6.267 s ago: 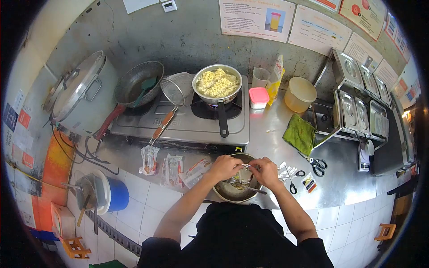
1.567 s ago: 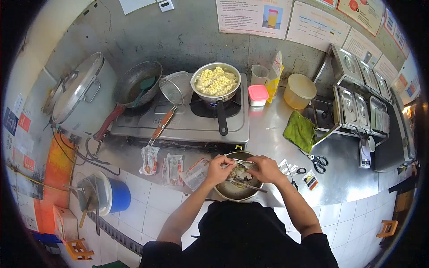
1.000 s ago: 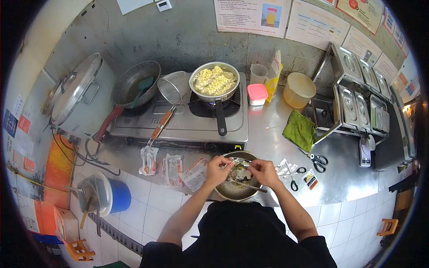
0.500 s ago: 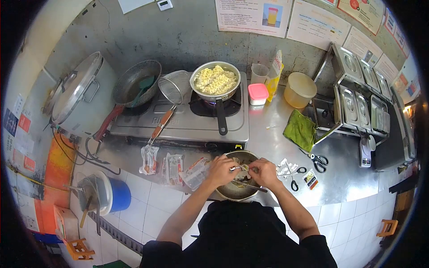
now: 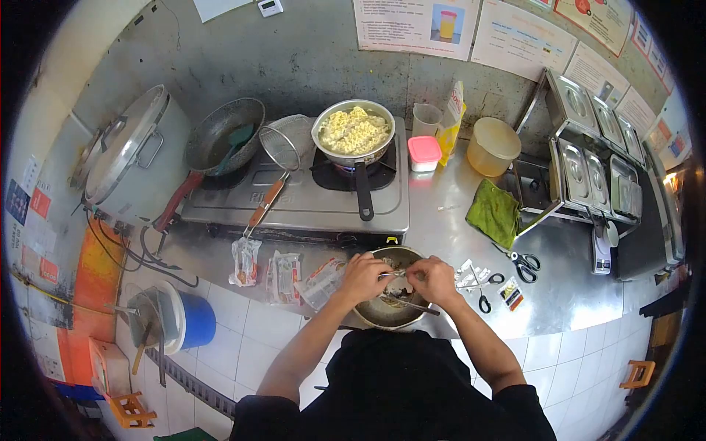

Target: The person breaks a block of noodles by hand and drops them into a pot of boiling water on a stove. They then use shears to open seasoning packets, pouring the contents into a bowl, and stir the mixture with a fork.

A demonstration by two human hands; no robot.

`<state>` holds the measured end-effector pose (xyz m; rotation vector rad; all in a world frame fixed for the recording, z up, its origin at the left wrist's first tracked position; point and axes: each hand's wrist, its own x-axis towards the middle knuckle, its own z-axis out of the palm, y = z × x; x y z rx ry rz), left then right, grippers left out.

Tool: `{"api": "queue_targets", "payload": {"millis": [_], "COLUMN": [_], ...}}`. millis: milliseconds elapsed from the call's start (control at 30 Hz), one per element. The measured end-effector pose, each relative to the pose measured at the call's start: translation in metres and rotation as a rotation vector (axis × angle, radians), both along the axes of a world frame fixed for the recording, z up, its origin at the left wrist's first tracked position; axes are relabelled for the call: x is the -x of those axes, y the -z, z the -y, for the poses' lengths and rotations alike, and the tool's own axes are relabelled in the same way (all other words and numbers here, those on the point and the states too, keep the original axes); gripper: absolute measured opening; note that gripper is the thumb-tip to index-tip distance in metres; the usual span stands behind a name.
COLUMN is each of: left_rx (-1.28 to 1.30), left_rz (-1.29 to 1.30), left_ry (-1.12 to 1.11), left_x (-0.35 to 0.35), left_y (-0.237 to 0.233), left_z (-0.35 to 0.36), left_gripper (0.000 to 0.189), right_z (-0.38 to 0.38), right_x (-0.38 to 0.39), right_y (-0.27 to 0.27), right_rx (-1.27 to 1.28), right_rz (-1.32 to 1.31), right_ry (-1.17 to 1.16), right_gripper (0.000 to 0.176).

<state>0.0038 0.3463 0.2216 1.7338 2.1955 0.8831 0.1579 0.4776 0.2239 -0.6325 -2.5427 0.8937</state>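
Note:
My left hand [image 5: 362, 280] and my right hand [image 5: 432, 281] are close together over a metal bowl [image 5: 379, 317] at the counter's front edge. Pinched in my left fingers is a small shiny packet [image 5: 390, 274]; its far end reaches toward my right fingertips. My right fingers are closed too, but what they hold is hidden. Dark and pale bits lie inside the bowl, partly covered by my hands. A utensil with a dark handle [image 5: 421, 304] rests across it. Beside my left hand lies a clear plastic wrapper [image 5: 320, 287]. Scissors [image 5: 483, 292] and torn sachets [image 5: 466, 275] lie right of my right hand.
On the stove [image 5: 294, 206], noodles [image 5: 358, 131] fill a pot [image 5: 364, 195] over a burner. A wok [image 5: 197, 151] and strainer [image 5: 285, 140] sit left of it. More wrappers [image 5: 283, 278], a green cloth [image 5: 493, 214], a scale [image 5: 601, 253] and a pink-lidded tub [image 5: 424, 153] are around.
My fingers have shifted slightly over the bowl, with a little more gap between the fingertips. The pale bit between them is less visible now. The rest looks unchanged.

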Motion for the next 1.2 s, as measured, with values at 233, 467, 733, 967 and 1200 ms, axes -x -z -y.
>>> {"api": "queue_targets", "payload": {"millis": [233,467,733,967,1200], "left_rx": [0.067,0.15,0.113,0.106,0.048], "left_rz": [-0.013,-0.019,0.041,0.048,0.148], "left_ry": [-0.017,0.035,0.007,0.037,0.047], "left_x": [-0.004,0.0,0.006,0.004,0.007], "left_y": [-0.006,-0.005,-0.004,-0.016,-0.004], "left_z": [-0.004,-0.005,-0.003,-0.004,-0.001], "left_gripper": [0.018,0.022,0.02,0.016,0.017], "right_z": [0.0,0.002,-0.002,-0.008,0.003], "right_x": [-0.003,-0.003,-0.004,-0.003,-0.001], "right_y": [0.004,0.002,-0.005,-0.005,-0.03], "right_rx": [-0.032,0.062,0.066,-0.002,-0.008], "right_rz": [0.03,0.066,0.105,-0.098,-0.118], "right_ry": [-0.002,-0.057,-0.058,-0.188,-0.151], "right_gripper": [0.009,0.013,0.018,0.021,0.011]}}
